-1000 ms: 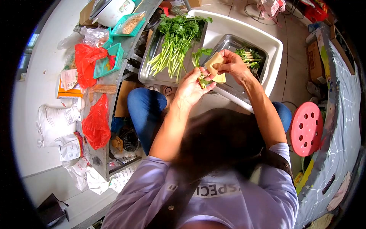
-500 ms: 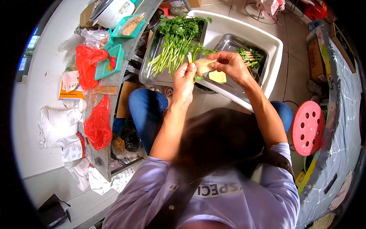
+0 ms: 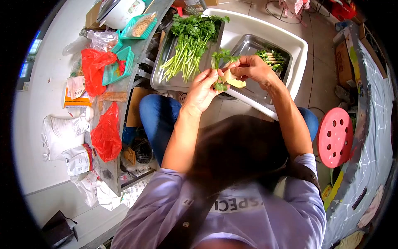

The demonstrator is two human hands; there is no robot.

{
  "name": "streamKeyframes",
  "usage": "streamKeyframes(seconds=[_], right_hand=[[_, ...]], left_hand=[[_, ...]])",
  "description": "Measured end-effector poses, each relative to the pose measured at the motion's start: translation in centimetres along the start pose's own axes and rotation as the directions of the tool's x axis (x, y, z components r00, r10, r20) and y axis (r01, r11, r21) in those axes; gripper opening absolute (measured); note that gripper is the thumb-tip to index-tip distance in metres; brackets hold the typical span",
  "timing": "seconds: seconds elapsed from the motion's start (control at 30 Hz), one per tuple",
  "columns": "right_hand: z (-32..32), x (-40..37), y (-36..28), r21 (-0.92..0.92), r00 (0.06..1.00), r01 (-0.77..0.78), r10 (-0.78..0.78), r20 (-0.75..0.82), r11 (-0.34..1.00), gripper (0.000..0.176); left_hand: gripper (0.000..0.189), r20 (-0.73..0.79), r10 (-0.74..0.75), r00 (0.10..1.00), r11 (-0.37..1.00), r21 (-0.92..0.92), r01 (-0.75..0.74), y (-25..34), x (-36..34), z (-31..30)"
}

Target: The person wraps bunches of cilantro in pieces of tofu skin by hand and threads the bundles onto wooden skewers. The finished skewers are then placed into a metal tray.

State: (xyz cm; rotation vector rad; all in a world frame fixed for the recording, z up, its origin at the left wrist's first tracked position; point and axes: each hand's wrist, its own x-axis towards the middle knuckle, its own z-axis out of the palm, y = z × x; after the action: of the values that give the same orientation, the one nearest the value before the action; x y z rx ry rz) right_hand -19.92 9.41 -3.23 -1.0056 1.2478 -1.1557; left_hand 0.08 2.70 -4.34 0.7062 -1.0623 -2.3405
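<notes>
My left hand (image 3: 202, 92) is closed in a pinch on a small sprig of cilantro (image 3: 224, 54), its leaves showing above and below the fingers. My right hand (image 3: 258, 71), also closed, pinches a thin pale-yellow sheet (image 3: 229, 76) that looks like tofu skin, touching the sprig. Below the right fingers lies another yellow sheet (image 3: 237, 83) at the metal tray's near end. Several green-and-pale bundles (image 3: 271, 59) sit at the far end of that tray (image 3: 258, 92). Left of it, a pile of cilantro (image 3: 191, 43) fills much of a second metal tray (image 3: 172, 84).
A white plastic tub (image 3: 299, 62) surrounds the right tray. On my left stands a table with teal baskets (image 3: 118, 66), red plastic bags (image 3: 106, 133) and a rice cooker (image 3: 120, 13). A pink stool (image 3: 335, 137) is on my right.
The yellow sheet has turned and shows less of its face between my fingers. More of the sprig's leaves show. My left hand has shifted slightly right.
</notes>
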Motion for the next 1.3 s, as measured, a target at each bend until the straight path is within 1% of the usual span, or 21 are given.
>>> streamKeyframes(seconds=[0.1,0.2,0.3,0.47,0.57,0.67,0.7,0.77,0.8,0.87,0.9,1.0,1.03,1.1,1.13,1.17,1.2,1.27,1.3], right_hand=[[-0.1,0.0,0.3,-0.028,0.999,-0.004,0.003,-0.05,1.0,0.017],[0.1,0.0,0.2,-0.065,0.996,-0.018,0.012,-0.088,0.998,0.018],[0.2,0.0,0.0,-0.111,0.995,-0.039,0.028,-0.095,0.993,0.022],[0.1,-0.1,-0.2,-0.149,0.998,-0.05,0.044,-0.04,0.988,0.029],[0.5,-0.2,-0.2,-0.086,0.999,-0.04,0.038,-0.026,0.996,0.032],[0.7,0.3,0.9,-0.093,0.996,-0.079,0.074,-0.055,0.992,0.028],[0.7,0.5,1.3,-0.118,0.997,-0.061,0.054,-0.063,0.991,0.031],[0.5,0.7,1.6,-0.17,0.997,-0.024,0.011,-0.078,0.985,0.036],[0.3,0.6,1.4,-0.205,0.997,0.0,-0.016,-0.075,0.979,0.033],[0.0,0.5,1.0,-0.271,0.995,0.047,-0.068,-0.068,0.961,0.029],[0.0,0.5,0.9,-0.237,0.993,0.098,-0.112,-0.044,0.966,0.021],[-0.2,-0.1,-0.3,-0.225,0.998,0.061,-0.062,0.002,0.972,0.018],[0.0,-0.2,-0.5,-0.226,0.996,0.089,-0.087,0.018,0.97,0.017],[0.3,-0.3,-0.3,0.067,0.977,0.156,-0.164,0.138,0.985,0.015],[0.5,-0.3,-0.2,0.216,0.959,0.172,-0.213,0.187,0.961,0.014],[1.3,-0.3,-0.3,0.254,0.971,0.165,-0.202,0.127,0.953,0.015],[2.1,-0.5,-0.8,0.301,0.974,0.161,-0.201,0.108,0.94,0.015],[2.9,-0.2,0.0,0.114,0.988,0.152,-0.151,-0.021,0.982,0.015],[3.2,0.3,0.5,0.064,0.977,0.198,-0.192,-0.096,0.978,0.017]], left_hand=[[0.016,0.01,-0.026,1.0,0.999,0.028,0.025,0.0,-0.2,0.5],[0.017,-0.058,-0.011,0.998,0.989,0.145,0.019,0.1,-0.3,1.1],[0.019,-0.138,-0.018,0.99,0.963,0.264,0.054,0.0,-0.3,0.7],[0.02,-0.102,0.068,0.992,0.922,0.386,-0.024,0.0,-0.3,0.7],[0.02,-0.085,0.099,0.991,0.895,0.444,-0.051,0.1,-0.4,0.9],[0.02,-0.078,0.103,0.992,0.88,0.472,-0.054,0.5,-0.5,1.4],[0.02,-0.079,0.103,0.992,0.877,0.477,-0.053,0.5,-0.6,1.4],[0.02,-0.089,0.115,0.989,0.894,0.444,-0.064,0.1,-0.4,1.1],[0.02,-0.095,0.124,0.988,0.902,0.427,-0.072,0.0,-0.3,1.1],[0.019,-0.218,0.075,0.973,0.913,0.407,0.021,0.3,-0.5,1.5],[0.018,-0.278,0.049,0.959,0.917,0.392,0.067,0.5,-0.6,1.8],[0.016,-0.236,0.053,0.97,0.972,0.235,0.004,0.6,-0.7,1.4],[0.015,-0.192,0.064,0.979,0.987,0.157,-0.033,0.4,-0.5,1.0],[0.013,-0.105,0.093,0.99,0.996,-0.006,-0.095,-0.2,-0.1,0.5],[0.013,-0.11,0.09,0.99,0.995,-0.036,-0.094,-0.5,0.0,0.4],[0.012,-0.115,0.086,0.99,0.993,-0.067,-0.094,-0.5,0.0,0.9],[0.013,-0.119,0.082,0.99,0.991,-0.098,-0.094,-0.6,-0.1,1.4],[0.016,-0.118,0.111,0.987,0.988,-0.096,-0.123,-0.6,0.0,1.9],[0.017,-0.116,0.136,0.984,0.986,-0.077,-0.146,-0.7,0.0,2.0]])
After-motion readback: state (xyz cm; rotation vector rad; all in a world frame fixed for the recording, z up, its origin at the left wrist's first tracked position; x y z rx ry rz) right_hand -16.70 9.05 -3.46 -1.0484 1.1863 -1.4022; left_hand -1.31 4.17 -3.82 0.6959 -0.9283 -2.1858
